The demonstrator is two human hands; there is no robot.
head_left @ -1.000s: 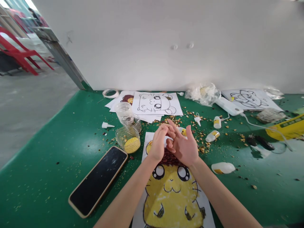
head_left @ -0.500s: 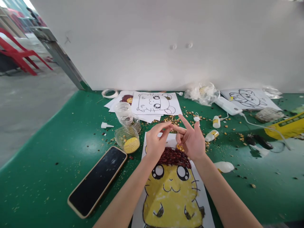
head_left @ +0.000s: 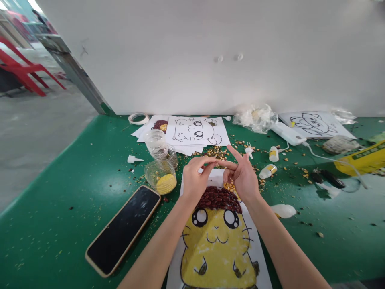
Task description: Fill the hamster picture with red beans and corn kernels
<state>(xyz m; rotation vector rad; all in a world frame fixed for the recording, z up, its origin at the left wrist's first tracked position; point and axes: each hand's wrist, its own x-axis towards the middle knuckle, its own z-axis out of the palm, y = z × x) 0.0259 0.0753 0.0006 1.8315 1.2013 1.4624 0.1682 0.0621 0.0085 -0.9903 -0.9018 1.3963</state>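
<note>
My left hand [head_left: 195,176] is closed in a pinch, thumb and forefinger meeting at the tip of a stretched finger of my right hand [head_left: 245,176]. Whether something tiny sits between them cannot be made out. The right hand has another finger raised, the thumb apart and the rest bent. Both hands hover over the top of a paper with a cartoon hamster picture [head_left: 219,249]. Its body is covered in yellow grains, its head top in dark red beans [head_left: 218,199]. Corn kernels [head_left: 229,188] lie at its ear, partly hidden by the right hand.
A phone [head_left: 123,230] and clear jars, one with yellow grain [head_left: 166,184], stand left. Scattered seeds [head_left: 218,152] and outline drawings [head_left: 195,131] lie behind. Small glue bottles [head_left: 267,171], a white corded device [head_left: 288,133] and a yellow package [head_left: 361,158] are on the right.
Both hands have shifted very slightly, with the left a little lower and to the left. The pinch at the right fingertip stays. The picture and the jars remain in place.
</note>
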